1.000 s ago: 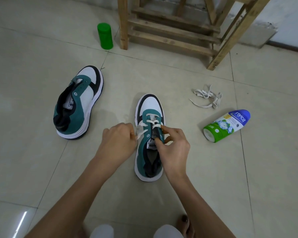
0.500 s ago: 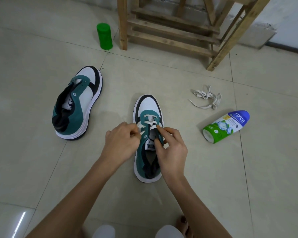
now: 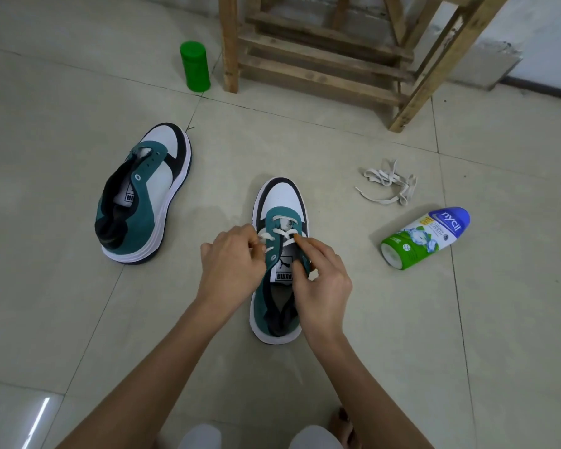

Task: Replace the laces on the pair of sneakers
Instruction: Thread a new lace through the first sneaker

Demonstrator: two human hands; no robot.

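Note:
A teal, white and black sneaker point(image 3: 280, 202) stands on the floor in front of me, toe pointing away. A cream lace point(image 3: 280, 236) runs through its front eyelets. My left hand point(image 3: 229, 262) pinches the lace at the shoe's left eyelet row. My right hand point(image 3: 321, 273) grips the right side of the shoe, with its index fingertip on the lace at the right eyelets. The second sneaker point(image 3: 143, 196) lies to the left with no lace in it. A loose cream lace point(image 3: 387, 186) lies bunched on the floor to the right.
A green and blue powder bottle point(image 3: 425, 238) lies on its side at the right. A green cylindrical container point(image 3: 195, 66) stands at the back, next to a wooden stool frame point(image 3: 321, 59). My knees and toes show at the bottom edge.
Both hands have shifted slightly forward along the shoe toward the front eyelets. The left hand's lace end has been drawn in close against the shoe's left side.

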